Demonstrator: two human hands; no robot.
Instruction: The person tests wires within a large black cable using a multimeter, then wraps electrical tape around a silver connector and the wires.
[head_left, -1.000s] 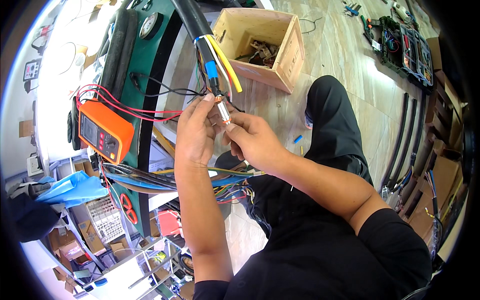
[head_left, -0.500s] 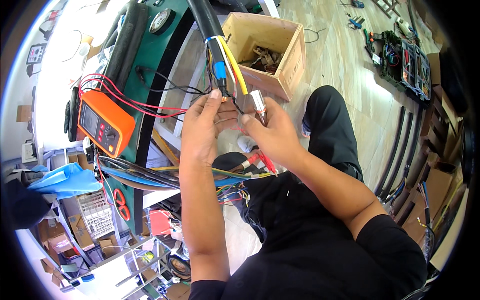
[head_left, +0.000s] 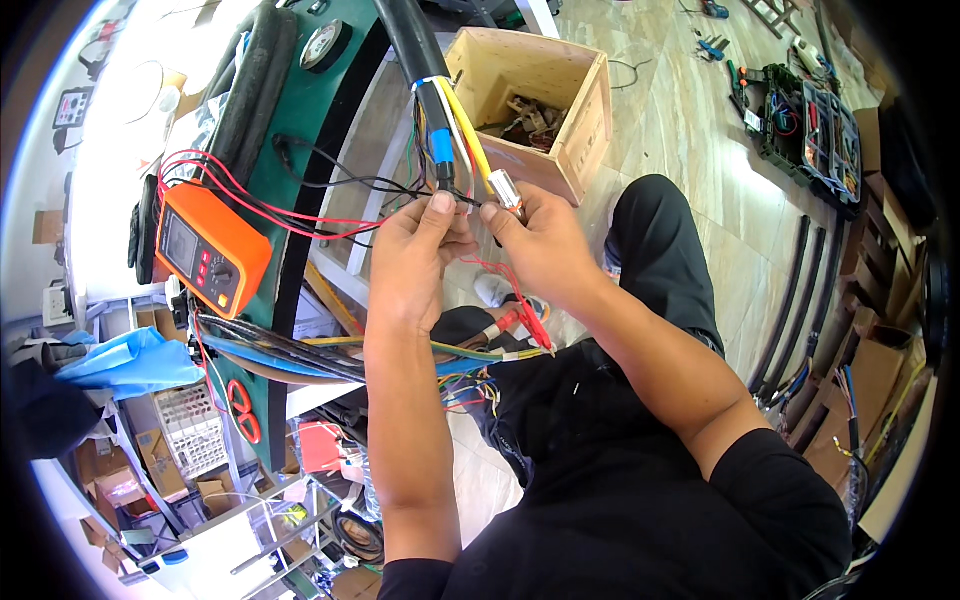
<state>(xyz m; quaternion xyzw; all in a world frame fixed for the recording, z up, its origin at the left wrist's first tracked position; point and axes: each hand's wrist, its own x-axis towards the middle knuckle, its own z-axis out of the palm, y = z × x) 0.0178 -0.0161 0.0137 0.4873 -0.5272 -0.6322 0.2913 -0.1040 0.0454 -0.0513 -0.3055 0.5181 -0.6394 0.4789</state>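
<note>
My left hand is closed in a pinch at the stripped lower end of a thick black cable. Its fingertips hold thin wires there. Close beside it, my right hand is closed round a short silver-and-white tool whose kind I cannot make out. Its thumb and finger also seem to pinch a black wire. Blue tape wraps the cable's core, with a yellow wire alongside. Below my hands hangs a red alligator clip on a red lead.
An orange multimeter with red and black leads rests on the green table at left. Red-handled scissors lie nearer. A wooden box stands on the floor ahead. An open toolbox and black cables lie at right.
My right hand has shifted slightly up and left, closer to my left hand, and the silver tool has tilted. More of the red lead below my hands shows.
</note>
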